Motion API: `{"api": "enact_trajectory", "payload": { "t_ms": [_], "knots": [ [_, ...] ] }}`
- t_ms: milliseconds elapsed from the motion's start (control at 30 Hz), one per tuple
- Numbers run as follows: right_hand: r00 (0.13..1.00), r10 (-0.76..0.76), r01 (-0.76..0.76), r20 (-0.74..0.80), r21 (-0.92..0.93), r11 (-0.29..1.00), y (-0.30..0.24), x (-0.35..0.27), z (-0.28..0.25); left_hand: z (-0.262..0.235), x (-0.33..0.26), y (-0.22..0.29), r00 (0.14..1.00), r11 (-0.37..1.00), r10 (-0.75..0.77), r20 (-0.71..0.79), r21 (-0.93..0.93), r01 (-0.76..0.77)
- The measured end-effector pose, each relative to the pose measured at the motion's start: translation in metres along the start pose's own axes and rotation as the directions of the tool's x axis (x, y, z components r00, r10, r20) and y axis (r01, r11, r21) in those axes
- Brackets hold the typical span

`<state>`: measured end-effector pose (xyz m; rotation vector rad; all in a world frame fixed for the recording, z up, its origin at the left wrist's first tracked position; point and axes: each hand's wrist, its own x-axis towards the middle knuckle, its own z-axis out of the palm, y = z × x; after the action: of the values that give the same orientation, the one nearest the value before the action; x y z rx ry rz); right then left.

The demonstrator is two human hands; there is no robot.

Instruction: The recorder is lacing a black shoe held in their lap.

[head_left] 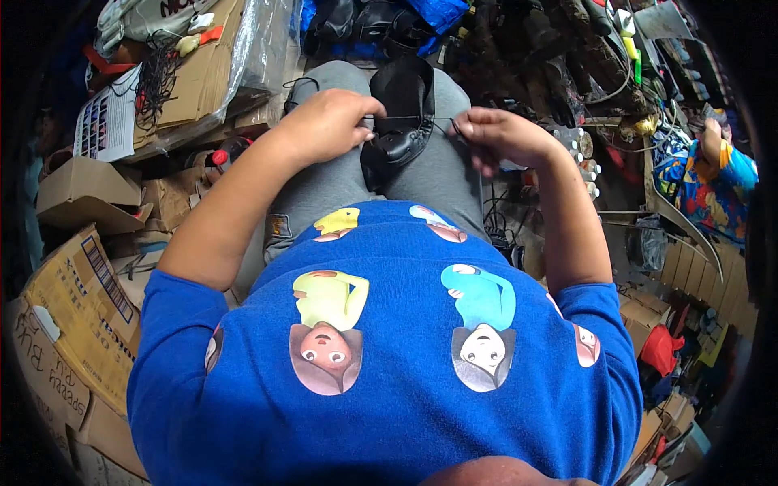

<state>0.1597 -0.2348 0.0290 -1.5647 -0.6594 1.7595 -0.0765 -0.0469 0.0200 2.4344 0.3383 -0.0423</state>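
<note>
A black shoe (397, 147) lies across my lap between my thighs, its opening turned away from me. My left hand (331, 130) is at the shoe's left side, thumb and fingers pinched together. A black thread (442, 127) runs from the shoe's right edge to my right hand (506, 138), whose thumb and forefinger close on it. My right hand's other fingers are curled and slightly blurred. A dark loop of thread (301, 81) shows beyond my left hand, over the knee. What my left fingertips grip is too small to make out.
Flattened cardboard (194, 77) and clear plastic lie at the far left, with an open carton (93, 194) nearer. A red-capped bottle (220, 158) stands by my left forearm. Small capped bottles (587, 170) sit right of my right hand. Black bags (377, 24) lie beyond my knees.
</note>
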Motion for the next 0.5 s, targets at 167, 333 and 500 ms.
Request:
{"api": "enact_trajectory", "payload": {
  "t_ms": [167,333,500],
  "knots": [
    [0.99,0.142,-0.142,-0.015,-0.14,0.98,0.054,-0.002,-0.056,-0.032,-0.018,-0.055,0.949,0.987,-0.154,-0.277,-0.084,0.136],
    [0.988,0.035,0.039,-0.151,0.459,0.888,0.062,0.004,-0.048,-0.031,-0.013,-0.068,0.848,0.603,-0.393,-0.356,-0.796,-0.055],
    [0.86,-0.156,0.052,-0.486,-0.222,0.974,0.09,0.022,-0.065,-0.02,-0.002,-0.053,0.87,0.383,-0.329,-0.368,-0.894,-0.233]
  ]
}}
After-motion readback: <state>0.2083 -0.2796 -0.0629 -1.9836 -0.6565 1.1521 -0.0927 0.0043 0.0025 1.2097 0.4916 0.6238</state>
